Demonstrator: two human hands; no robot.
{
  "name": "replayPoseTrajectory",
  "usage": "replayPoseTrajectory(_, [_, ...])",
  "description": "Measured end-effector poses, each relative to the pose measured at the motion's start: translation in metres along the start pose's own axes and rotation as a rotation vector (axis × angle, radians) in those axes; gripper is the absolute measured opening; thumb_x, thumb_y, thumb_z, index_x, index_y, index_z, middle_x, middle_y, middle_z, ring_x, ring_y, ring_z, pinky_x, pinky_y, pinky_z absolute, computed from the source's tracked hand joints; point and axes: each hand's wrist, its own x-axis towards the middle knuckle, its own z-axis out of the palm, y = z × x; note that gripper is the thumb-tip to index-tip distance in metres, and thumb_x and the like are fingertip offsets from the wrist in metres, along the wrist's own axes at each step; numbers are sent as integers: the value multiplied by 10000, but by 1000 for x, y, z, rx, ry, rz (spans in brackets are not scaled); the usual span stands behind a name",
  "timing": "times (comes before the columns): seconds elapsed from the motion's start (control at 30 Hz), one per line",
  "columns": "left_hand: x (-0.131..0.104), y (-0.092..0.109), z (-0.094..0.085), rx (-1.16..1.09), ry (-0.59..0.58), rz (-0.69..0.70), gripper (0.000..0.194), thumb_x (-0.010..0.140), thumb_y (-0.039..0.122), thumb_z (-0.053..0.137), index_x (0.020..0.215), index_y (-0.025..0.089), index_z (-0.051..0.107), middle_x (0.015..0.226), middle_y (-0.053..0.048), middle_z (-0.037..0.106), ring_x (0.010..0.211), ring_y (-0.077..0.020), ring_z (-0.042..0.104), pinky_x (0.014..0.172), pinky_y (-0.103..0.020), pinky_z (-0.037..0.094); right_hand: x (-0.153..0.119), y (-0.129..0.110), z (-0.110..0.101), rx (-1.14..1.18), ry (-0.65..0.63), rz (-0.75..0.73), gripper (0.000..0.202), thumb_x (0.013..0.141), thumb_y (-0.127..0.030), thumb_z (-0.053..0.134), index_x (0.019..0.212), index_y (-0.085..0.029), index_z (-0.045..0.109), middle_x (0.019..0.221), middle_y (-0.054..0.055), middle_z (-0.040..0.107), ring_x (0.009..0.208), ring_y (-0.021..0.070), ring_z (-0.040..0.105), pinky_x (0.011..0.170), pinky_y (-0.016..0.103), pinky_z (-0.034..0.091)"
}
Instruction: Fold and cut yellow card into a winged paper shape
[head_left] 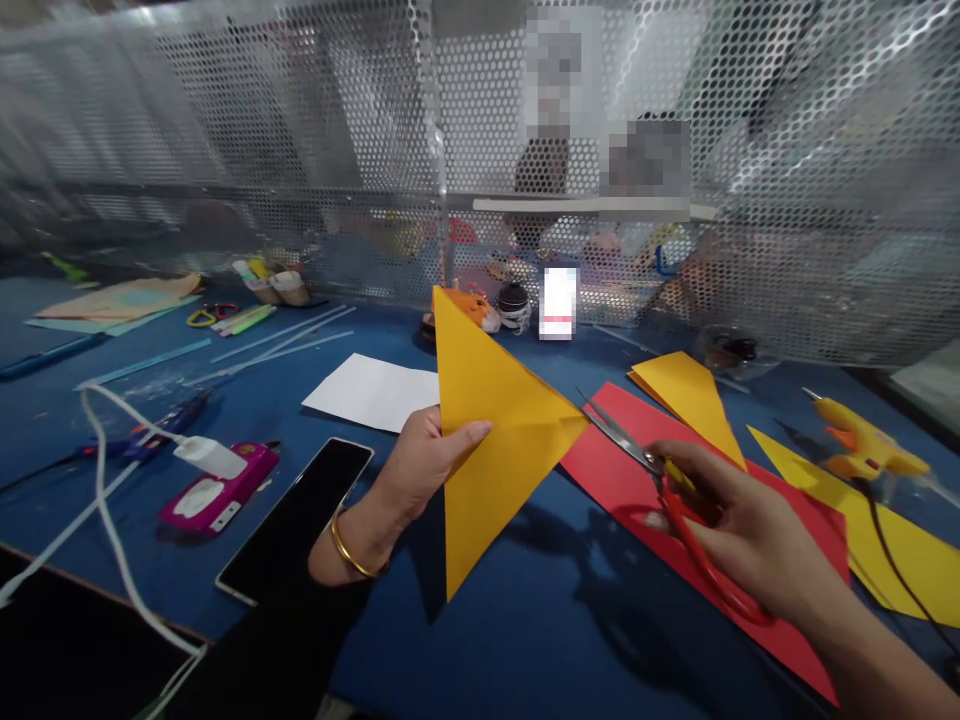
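A folded orange-yellow paper triangle point(502, 440) is held up over the blue table by my left hand point(431, 455), its thumb on the near face and the other fingers hidden behind. The triangle's point faces right. My right hand point(739, 530) is closed round the red handles of the scissors point(626, 440), whose slightly parted blades reach the paper's right tip. Below the scissors lies a red sheet point(795, 590), with another folded orange-yellow piece point(686, 400) resting on its far edge.
On the left are a phone point(300, 520), a magenta power strip point(236, 500) with a white cable, and white paper point(371, 392). A yellow glue gun point(862, 440) sits on the right near yellow paper point(907, 555). Perforated metal mesh point(360, 150) stands behind.
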Motion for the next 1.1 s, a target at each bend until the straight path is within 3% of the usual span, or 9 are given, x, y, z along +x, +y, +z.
replayPoseTrajectory(0.17, [3,-2,-2,39,1,24,341,705,367,838,976,174,761,931,-93,778,768,-213,740,725,-334,596,-1,-5,-3,14,-73,3,551,709,-546,807,1168,-262,693,893,35,710,715,173,643,618,247,548])
replayPoseTrajectory(0.43, [2,1,-3,137,9,15,428,709,427,828,1020,143,749,982,-106,776,881,-251,741,768,-349,598,1,-20,-6,24,-97,1,535,726,-539,787,1141,-206,733,721,2,607,559,124,517,486,233,461])
replayPoseTrajectory(0.93, [3,1,-3,123,-9,22,393,738,383,805,1035,132,751,993,-123,776,867,-246,745,783,-359,602,-2,-18,-6,25,-133,13,568,760,-557,747,1187,-182,724,835,55,662,643,151,579,564,262,501])
replayPoseTrajectory(1.1, [4,1,-3,123,-9,36,392,734,388,805,1033,140,749,985,-112,777,874,-240,743,796,-359,599,-1,-16,-5,39,-131,2,588,746,-544,776,1211,-192,714,808,36,648,609,134,541,549,252,488])
